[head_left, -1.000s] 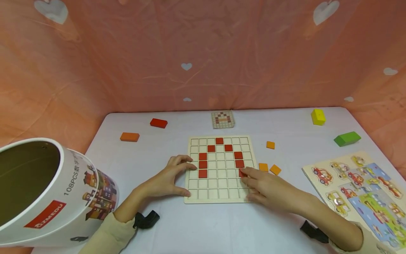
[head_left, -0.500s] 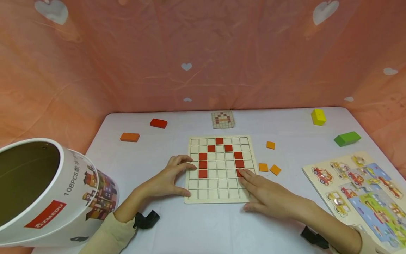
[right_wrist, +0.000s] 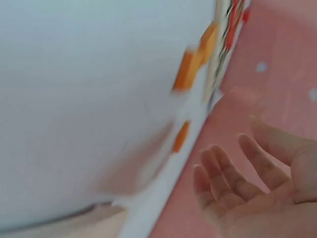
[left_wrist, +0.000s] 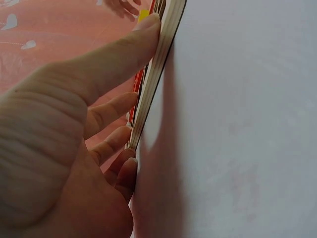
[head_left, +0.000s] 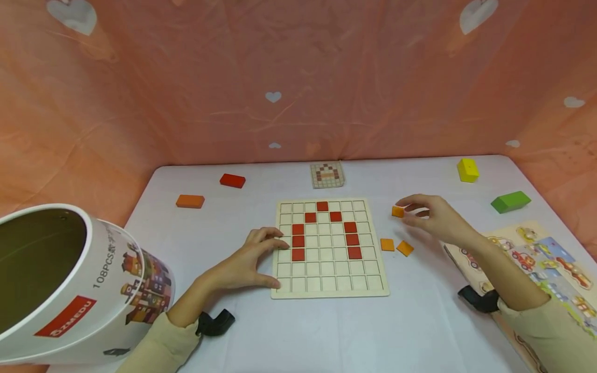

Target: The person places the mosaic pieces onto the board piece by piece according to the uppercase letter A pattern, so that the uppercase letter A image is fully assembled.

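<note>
- Orange square wooden tile [head_left: 397, 211] touches the right hand's [head_left: 431, 216] fingertips; whether they pinch it, I cannot tell;
- left hand [head_left: 244, 264], fingers spread, presses the pale wooden grid board's [head_left: 329, 291] near edge.

Bare table [head_left: 326, 331] lay open in front of the grid board [head_left: 329, 290], between both forearms. The left hand [head_left: 247, 264] blocked the board's left edge. To its right, two orange tiles [head_left: 395, 246] lay in the gap before the vehicle puzzle [head_left: 536, 243]; the right hand [head_left: 431, 215] hovered over a third orange tile [head_left: 397, 211]. A tipped tub [head_left: 70, 280] closed off the near left corner.
</note>
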